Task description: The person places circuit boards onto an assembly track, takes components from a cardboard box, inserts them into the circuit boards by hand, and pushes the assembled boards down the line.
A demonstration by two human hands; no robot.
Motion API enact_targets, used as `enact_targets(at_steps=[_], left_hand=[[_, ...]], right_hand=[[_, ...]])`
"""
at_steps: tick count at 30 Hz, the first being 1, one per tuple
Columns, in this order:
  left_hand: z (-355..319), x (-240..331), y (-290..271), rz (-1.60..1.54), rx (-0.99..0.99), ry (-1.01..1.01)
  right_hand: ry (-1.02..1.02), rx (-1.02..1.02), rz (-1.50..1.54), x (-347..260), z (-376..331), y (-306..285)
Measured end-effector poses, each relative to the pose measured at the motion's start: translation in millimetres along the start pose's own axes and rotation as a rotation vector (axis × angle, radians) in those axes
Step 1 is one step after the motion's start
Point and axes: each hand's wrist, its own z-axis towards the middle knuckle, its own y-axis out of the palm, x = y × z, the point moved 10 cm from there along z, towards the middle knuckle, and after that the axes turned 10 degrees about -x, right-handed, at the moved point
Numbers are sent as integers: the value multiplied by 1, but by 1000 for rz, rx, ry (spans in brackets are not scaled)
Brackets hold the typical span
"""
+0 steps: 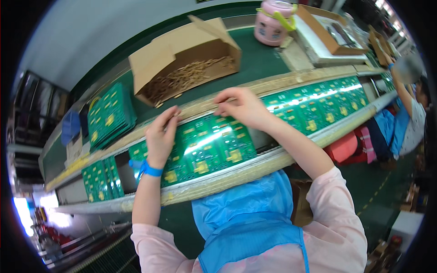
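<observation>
A green circuit board panel [214,148] with tan and dark parts lies on the rail track before me. Over its left part, my left hand [158,136] is closed, thumb and forefinger pinched near the far edge; whatever is between the tips is too small to name. My right hand [246,108] hovers at the panel's far edge, fingers curled and tips close together. I cannot make out what they hold. Just beyond both hands stands an open cardboard box [157,68] with many small tan parts [186,77]. A blue band circles my left wrist.
A stack of green boards [109,113] stands at the left, near boards standing on edge [102,179] in the track. More boards [318,102] lie along the track to the right. A pink jug [271,25] stands behind. Another person [405,118] works at the far right.
</observation>
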Motion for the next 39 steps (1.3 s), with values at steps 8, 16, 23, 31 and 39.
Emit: enact_targets(at_steps=[8,16,23,31,39], left_hand=[[-4,11,34,-128,-181,-80],[-1,46,17,229,-197,108],[-1,24,18,212,-269,-30],[-4,20,26,237,-331,-52],[-3,20,30,255,-341,5]], right_hand=[[-67,104,-383,-12,-12,-11],[-224,15,-614,-23,-7,19],[-364,-125,-756,-27,-6,56],[-419,-144,-742,-28,-11,64],[-429,-132,-739,-30,-14,64]])
